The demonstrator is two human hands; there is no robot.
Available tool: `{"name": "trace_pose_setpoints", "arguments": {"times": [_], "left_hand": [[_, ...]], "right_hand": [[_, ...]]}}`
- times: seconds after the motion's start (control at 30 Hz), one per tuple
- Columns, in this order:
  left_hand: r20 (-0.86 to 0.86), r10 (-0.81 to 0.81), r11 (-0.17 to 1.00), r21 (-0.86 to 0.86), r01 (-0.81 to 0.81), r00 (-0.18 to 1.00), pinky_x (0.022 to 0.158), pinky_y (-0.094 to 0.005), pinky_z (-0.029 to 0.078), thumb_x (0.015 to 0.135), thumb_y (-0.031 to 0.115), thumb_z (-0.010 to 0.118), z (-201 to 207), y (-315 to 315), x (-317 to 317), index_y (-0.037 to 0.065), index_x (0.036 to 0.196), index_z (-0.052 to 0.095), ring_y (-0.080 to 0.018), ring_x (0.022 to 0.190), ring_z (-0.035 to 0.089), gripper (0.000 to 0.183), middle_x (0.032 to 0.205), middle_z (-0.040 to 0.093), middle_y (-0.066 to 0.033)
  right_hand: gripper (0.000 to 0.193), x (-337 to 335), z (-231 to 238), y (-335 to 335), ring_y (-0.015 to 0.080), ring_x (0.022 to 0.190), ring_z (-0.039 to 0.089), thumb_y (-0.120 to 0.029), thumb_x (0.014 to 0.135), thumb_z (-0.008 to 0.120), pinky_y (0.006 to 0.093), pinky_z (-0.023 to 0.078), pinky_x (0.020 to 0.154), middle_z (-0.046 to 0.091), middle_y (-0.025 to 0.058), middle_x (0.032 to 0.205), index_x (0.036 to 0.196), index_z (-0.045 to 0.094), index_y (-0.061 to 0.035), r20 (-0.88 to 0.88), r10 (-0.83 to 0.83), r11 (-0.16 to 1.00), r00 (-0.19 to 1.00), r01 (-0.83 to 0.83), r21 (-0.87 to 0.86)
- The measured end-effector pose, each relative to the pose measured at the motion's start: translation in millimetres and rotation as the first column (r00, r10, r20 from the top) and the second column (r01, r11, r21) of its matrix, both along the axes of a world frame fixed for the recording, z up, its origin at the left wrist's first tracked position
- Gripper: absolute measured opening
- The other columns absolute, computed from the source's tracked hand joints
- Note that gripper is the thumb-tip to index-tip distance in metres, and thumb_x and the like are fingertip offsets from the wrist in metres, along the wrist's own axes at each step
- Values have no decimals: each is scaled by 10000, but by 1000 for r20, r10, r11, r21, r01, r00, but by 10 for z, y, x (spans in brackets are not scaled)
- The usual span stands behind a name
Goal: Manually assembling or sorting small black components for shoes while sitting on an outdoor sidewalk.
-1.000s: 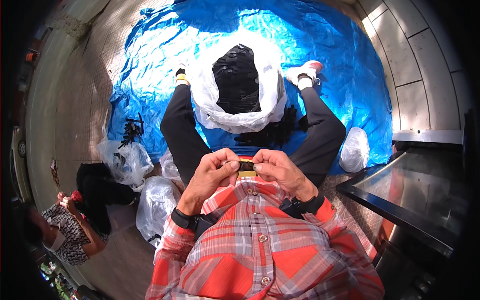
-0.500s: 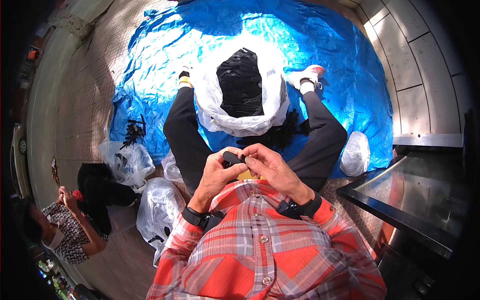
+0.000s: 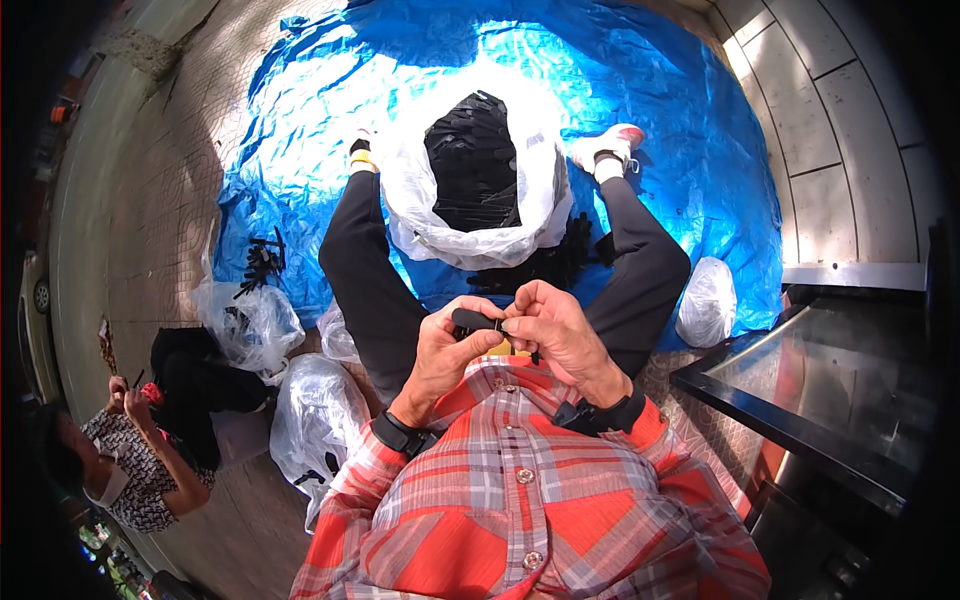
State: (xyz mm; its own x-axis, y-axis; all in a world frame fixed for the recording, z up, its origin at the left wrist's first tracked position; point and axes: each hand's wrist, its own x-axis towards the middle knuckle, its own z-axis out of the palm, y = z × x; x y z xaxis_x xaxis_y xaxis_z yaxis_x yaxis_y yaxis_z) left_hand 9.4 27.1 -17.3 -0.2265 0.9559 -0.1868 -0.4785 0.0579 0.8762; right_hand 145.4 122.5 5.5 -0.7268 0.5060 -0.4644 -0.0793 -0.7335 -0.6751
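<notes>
In front of my chest, both hands meet on a small black elongated piece [image 3: 472,320] with a rounded end. My left hand [image 3: 445,345] grips it between thumb and fingers. My right hand [image 3: 560,340] pinches its right end, where a thin, pale yellowish bit shows; its kind is too small to make out. A dark end pokes out below my right fingers. Just beyond, between my legs, stands a white plastic bag [image 3: 402,200] with its rim folded outward. Many black strip-like pieces [image 3: 472,165] fill it.
A blue tarp [image 3: 690,180] lies under the bag, with more black pieces [image 3: 550,262] beside it. Clear plastic bags [image 3: 318,410] sit at the left, a tied white bag [image 3: 707,305] at the right. A black-framed glass panel [image 3: 810,390] juts in at right. Another person [image 3: 150,450] sits at left.
My right hand's fingers have shifted on the black piece, which now shows more of its length and a pale yellowish bit. At left, the other person's hands now hold a thin dark piece.
</notes>
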Motion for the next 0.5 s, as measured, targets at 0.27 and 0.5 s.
{"name": "trace_pose_setpoints", "arguments": {"times": [0.27, 0.5], "left_hand": [[-157, -127, 990, 43, 136, 979, 695, -211, 425, 745, 79, 704, -65, -2, -98, 7, 973, 614, -80, 768, 532, 255, 873, 593, -17], [33, -51, 994, -97, 54, 998, 676, -192, 399, 733, 75, 716, 36, 3, -2, 15, 991, 615, -50, 730, 483, 284, 839, 556, 22]], "right_hand": [[260, 32, 49, 86, 50, 595, 499, -174, 815, 652, 168, 387, 524, 547, 15, 732, 934, 517, 14, 135, 226, 956, 965, -247, 161], [257, 27, -37, 74, 36, 594, 473, -255, 880, 567, 178, 380, 509, 532, -2, 677, 879, 554, 2, 137, 241, 908, 961, -274, 319]]}}
